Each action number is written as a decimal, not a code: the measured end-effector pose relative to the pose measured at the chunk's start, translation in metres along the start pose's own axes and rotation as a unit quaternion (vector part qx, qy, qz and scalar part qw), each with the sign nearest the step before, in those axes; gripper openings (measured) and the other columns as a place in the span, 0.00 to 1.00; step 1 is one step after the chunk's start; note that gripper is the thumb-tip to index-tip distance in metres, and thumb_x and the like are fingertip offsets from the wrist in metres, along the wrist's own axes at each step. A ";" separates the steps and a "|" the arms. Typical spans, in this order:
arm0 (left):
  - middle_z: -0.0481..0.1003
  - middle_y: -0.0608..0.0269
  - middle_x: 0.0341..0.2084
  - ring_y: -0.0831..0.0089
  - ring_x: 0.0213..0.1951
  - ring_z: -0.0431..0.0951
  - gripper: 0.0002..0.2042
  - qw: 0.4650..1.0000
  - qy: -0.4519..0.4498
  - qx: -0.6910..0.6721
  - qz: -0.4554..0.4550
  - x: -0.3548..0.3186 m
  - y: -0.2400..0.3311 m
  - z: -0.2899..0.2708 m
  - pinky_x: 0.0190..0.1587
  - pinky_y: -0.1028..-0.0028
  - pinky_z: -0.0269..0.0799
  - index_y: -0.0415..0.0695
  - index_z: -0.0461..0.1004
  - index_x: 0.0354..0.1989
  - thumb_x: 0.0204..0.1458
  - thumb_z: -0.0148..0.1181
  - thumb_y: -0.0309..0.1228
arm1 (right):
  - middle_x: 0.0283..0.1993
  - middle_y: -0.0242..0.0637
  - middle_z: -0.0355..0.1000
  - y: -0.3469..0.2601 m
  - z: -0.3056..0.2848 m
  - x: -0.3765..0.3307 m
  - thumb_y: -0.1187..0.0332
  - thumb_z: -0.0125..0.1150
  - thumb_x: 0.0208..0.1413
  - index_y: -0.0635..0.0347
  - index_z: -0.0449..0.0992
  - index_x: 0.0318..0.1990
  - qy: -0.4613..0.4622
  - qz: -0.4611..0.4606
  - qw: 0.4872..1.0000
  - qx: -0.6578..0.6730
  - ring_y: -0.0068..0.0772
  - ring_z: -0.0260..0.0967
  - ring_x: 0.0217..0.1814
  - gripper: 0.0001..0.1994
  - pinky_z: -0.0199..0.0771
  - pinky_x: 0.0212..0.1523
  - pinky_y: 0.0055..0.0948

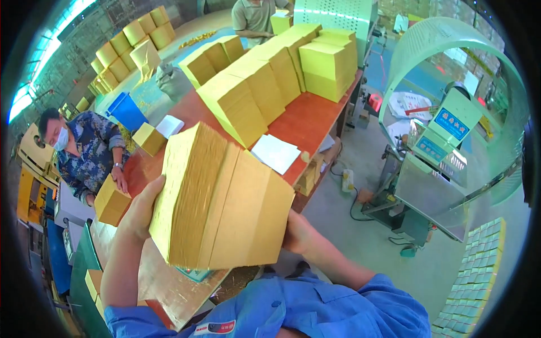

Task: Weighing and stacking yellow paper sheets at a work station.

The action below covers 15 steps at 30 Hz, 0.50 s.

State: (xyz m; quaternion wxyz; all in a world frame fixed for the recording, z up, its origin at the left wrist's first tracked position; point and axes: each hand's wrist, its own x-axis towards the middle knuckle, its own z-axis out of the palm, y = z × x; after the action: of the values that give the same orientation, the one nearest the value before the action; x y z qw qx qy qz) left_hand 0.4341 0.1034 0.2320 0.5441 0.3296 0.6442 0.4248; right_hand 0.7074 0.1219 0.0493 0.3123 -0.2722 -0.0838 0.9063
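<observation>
A thick block of stacked yellow paper sheets (225,208) is held up, tilted, in front of my chest. My left hand (145,207) grips its left side, thumb along the edge and fingers hidden behind the block. At the lower right side my right hand (297,232) presses against the paper, its fingertips hidden too. Layered sheet edges show on the left part of the block. Behind it, rows of similar yellow paper blocks (253,90) stand on the red-brown table (307,121). A small pile of white sheets (275,153) lies beside them.
A co-worker (90,146) at the left handles a yellow block (111,200). Another person (256,19) stands at the far end. Near them are a blue bin (127,111) and yellow paper rolls (135,34). A machine with a round guard (445,129) stands at the right.
</observation>
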 end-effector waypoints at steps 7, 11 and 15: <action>0.78 0.52 0.43 0.68 0.40 0.80 0.25 0.983 -0.128 -0.130 -0.025 0.103 -0.003 0.038 0.43 0.70 0.76 0.34 0.68 0.54 0.60 0.44 0.45 | 0.59 0.36 0.67 -0.090 -0.019 0.017 0.47 0.47 0.62 0.58 0.65 0.60 0.077 -0.062 0.993 -0.067 0.36 0.66 0.58 0.27 0.68 0.56 0.42; 0.76 0.51 0.46 0.67 0.43 0.79 0.26 0.971 -0.170 -0.169 -0.018 0.155 -0.007 0.057 0.47 0.68 0.74 0.35 0.67 0.55 0.59 0.45 0.45 | 0.61 0.36 0.66 -0.142 -0.043 0.050 0.47 0.48 0.62 0.57 0.64 0.61 0.088 -0.094 0.986 -0.108 0.34 0.63 0.61 0.28 0.64 0.60 0.38; 0.76 0.52 0.47 0.66 0.46 0.78 0.26 0.966 -0.185 -0.182 -0.003 0.198 -0.018 0.084 0.50 0.67 0.73 0.37 0.67 0.56 0.59 0.46 0.47 | 0.60 0.38 0.67 -0.201 -0.048 0.074 0.48 0.47 0.63 0.58 0.65 0.60 0.128 -0.093 0.977 -0.140 0.34 0.66 0.59 0.27 0.68 0.57 0.37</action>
State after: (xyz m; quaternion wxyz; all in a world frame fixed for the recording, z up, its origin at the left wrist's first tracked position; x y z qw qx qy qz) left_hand 0.4792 0.2870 0.1283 0.7060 0.2960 0.4454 0.4643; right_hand 0.7895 0.3255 0.0410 0.3619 -0.4181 -0.1941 0.8103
